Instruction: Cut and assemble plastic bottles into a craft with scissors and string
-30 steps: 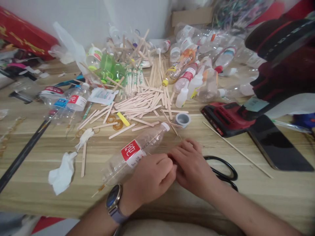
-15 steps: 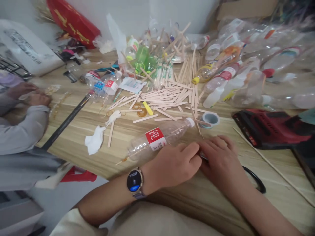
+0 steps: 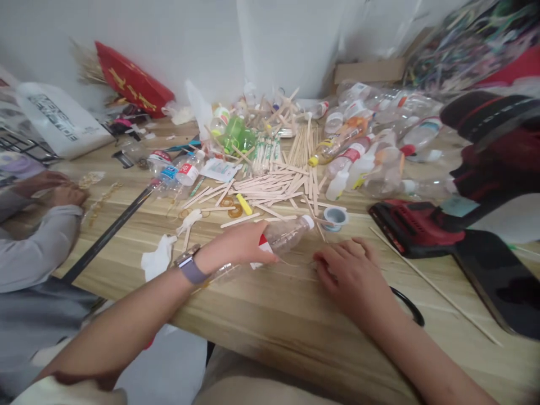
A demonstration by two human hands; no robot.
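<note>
My left hand, with a watch on its wrist, is wrapped over the middle of a clear plastic bottle with a white cap and red-and-white label. The bottle lies on its side; its lower part is mostly hidden by the hand and forearm. A faint thin strand shows at the left fingertips. My right hand rests low on the table to the right, fingers curled and thumb near the index finger; what they hold, if anything, is hidden. A black curved handle sticks out beside the right wrist.
Wooden sticks lie piled beyond the bottle, near a grey tape roll and yellow piece. A red-black power tool and long thin stick are right. Plastic bottles crowd behind. Another person's hands work left.
My left hand has moved left from beside my right hand and taken hold of the bottle. The right hand stays low on the table. The view has tilted up and shifted right.
</note>
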